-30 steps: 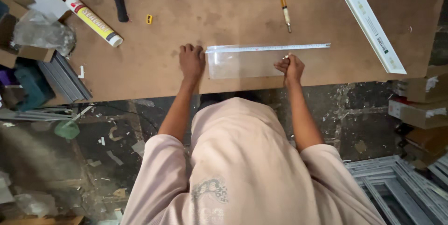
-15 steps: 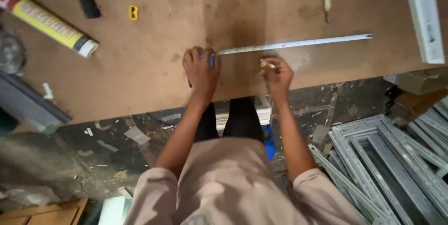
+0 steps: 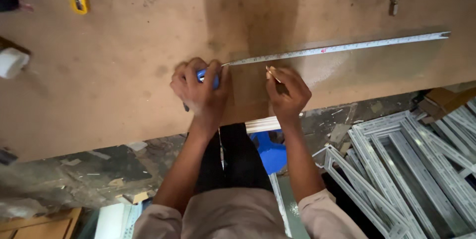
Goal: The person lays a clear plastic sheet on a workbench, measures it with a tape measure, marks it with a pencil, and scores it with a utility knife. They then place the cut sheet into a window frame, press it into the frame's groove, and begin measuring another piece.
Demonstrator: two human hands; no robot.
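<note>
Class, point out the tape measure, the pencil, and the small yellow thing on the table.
Tape measure (image 3: 342,47), head view: middle of the extended blade.
Pencil (image 3: 272,73), head view: tip end above the right hand's fingers.
Yellow thing (image 3: 78,0), head view: centre of its body, table's upper left.

Pretty dim, warm light here, with a soft dark shadow across the middle of the workbench. Whole frame's slightly soft, and the edges look wide-angle stretched.

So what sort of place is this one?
Probably a window-frame workshop: a brown board workbench, a tape measure pulled out across it, and white window frames stacked on the littered floor.
</note>
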